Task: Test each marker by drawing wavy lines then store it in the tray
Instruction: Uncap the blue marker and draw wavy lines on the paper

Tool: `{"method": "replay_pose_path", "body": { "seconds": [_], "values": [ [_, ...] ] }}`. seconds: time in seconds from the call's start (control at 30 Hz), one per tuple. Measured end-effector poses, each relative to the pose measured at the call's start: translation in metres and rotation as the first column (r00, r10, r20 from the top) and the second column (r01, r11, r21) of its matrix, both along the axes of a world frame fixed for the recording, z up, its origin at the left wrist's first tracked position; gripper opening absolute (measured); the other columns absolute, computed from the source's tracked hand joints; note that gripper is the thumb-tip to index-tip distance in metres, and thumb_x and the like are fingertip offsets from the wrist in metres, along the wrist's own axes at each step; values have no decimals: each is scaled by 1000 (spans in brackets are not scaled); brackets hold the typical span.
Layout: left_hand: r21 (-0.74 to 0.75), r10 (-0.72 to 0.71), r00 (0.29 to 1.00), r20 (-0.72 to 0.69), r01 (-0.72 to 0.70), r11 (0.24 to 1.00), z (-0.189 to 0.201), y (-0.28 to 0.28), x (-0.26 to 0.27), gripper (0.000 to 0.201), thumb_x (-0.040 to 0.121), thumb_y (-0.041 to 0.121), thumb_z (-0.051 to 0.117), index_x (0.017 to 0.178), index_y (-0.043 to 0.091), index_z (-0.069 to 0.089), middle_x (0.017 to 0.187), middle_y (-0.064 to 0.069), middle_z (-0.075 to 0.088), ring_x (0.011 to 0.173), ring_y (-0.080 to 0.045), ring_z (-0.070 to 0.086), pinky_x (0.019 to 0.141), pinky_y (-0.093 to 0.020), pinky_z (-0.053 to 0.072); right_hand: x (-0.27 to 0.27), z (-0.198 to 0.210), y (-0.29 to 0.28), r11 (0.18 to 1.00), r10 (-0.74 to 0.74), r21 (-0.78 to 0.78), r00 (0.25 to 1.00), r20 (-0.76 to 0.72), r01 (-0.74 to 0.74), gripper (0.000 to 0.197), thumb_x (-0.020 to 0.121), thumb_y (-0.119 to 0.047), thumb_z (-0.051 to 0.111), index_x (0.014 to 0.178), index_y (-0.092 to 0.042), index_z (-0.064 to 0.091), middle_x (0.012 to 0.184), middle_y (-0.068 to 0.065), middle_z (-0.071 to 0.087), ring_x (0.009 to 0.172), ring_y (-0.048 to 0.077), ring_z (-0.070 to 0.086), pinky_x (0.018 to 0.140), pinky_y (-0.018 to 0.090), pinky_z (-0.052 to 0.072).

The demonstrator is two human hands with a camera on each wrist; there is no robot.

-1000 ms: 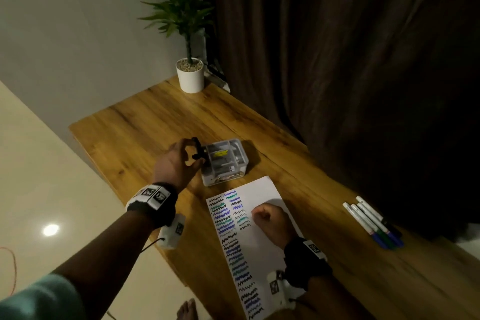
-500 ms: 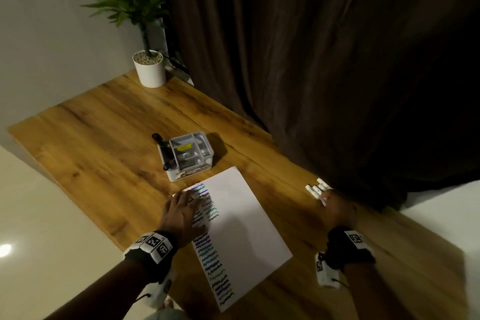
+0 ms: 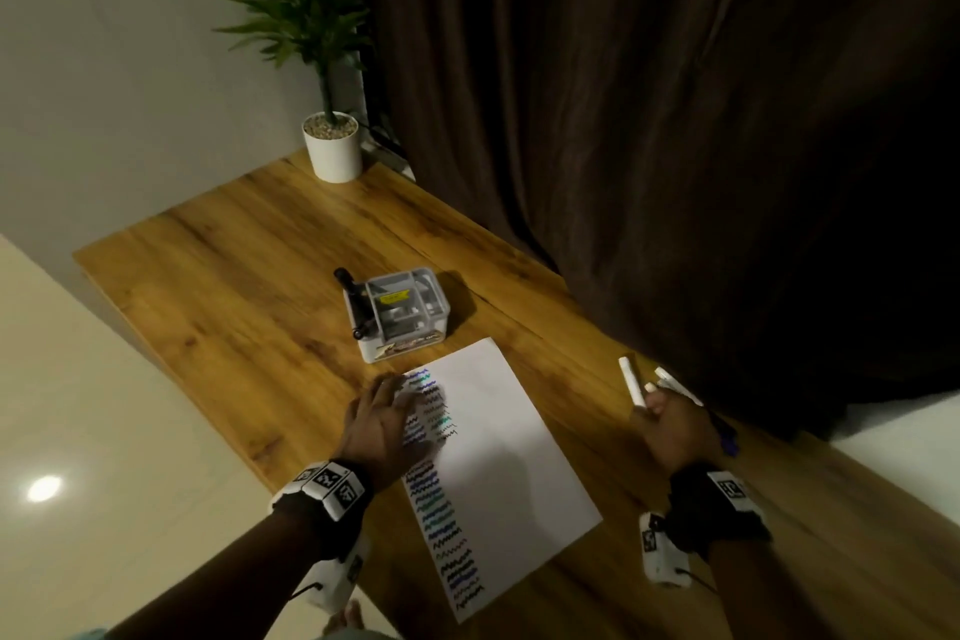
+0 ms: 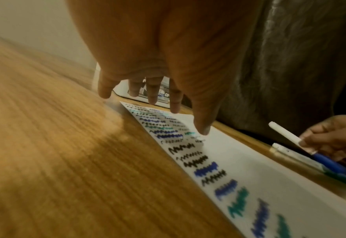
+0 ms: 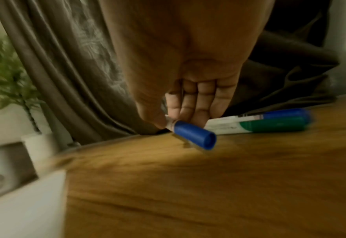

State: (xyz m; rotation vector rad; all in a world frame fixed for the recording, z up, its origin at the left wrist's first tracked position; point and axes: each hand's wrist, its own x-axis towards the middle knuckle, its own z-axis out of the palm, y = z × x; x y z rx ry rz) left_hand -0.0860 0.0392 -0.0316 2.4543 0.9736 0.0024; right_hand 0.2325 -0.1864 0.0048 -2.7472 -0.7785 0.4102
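My left hand [image 3: 389, 405] lies flat with straight fingers on the top left corner of the white paper [image 3: 498, 457], which carries columns of wavy lines. To the right of the sheet, my right hand [image 3: 654, 408] pinches a white marker with a blue cap [image 5: 192, 134], lifted off the table with its white end [image 3: 631, 379] pointing away. A blue-capped and a green-capped marker [image 5: 270, 124] lie just behind it. The clear tray [image 3: 405, 348] stands beyond the paper. A black marker [image 3: 356, 299] lies along its left side.
A potted plant [image 3: 332, 146] stands at the wooden table's [image 3: 234, 286] far corner. A dark curtain [image 3: 675, 120] hangs along the table's right edge, close behind the markers. The table's left edge drops to a pale floor.
My left hand left the black marker at the tray and came down onto the paper. My right hand moved from the paper to the markers on the right and lifted one.
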Motion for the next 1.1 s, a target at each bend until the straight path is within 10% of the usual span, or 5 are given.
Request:
{"method": "replay_pose_path", "body": {
  "seconds": [0.1, 0.23, 0.57, 1.1],
  "values": [
    [-81, -14, 976, 216, 32, 996, 16, -6, -3, 59, 83, 63, 52, 128, 27, 58, 138, -2, 56, 129, -23, 52, 106, -44, 45, -55, 31, 30, 907, 15, 391, 915, -404, 158, 6, 91, -13, 70, 97, -12, 68, 94, 10, 73, 86, 24, 68, 69, 25, 54],
    [-502, 110, 898, 426, 134, 854, 47, -26, 1, 17, 99, 40, 55, 107, 31, 66, 99, 9, 74, 88, -8, 70, 81, -34, 59, -132, 46, 68, 723, 237, 533, 567, -789, 440, 7, 94, -2, 63, 101, -3, 66, 88, 17, 76, 77, 30, 73, 71, 33, 60],
    [-651, 341, 772, 536, 121, 749, 56, -24, -24, 18, 99, 23, 59, 84, 26, 69, 73, -5, 68, 60, -23, 60, 56, -38, 53, -185, 37, 100, 685, 483, 636, 433, -761, 355, 20, 87, 0, 72, 105, 6, 65, 102, 23, 75, 99, 32, 73, 93, 44, 59],
    [-767, 403, 773, 490, 163, 620, 58, -15, -30, 14, 97, 18, 59, 88, 7, 62, 69, -9, 66, 57, -24, 64, 53, -30, 56, -185, 43, 109, 711, 477, 603, 383, -791, 360, 19, 82, -4, 74, 98, 1, 64, 103, 27, 74, 94, 44, 73, 78, 40, 63]
  ]
}}
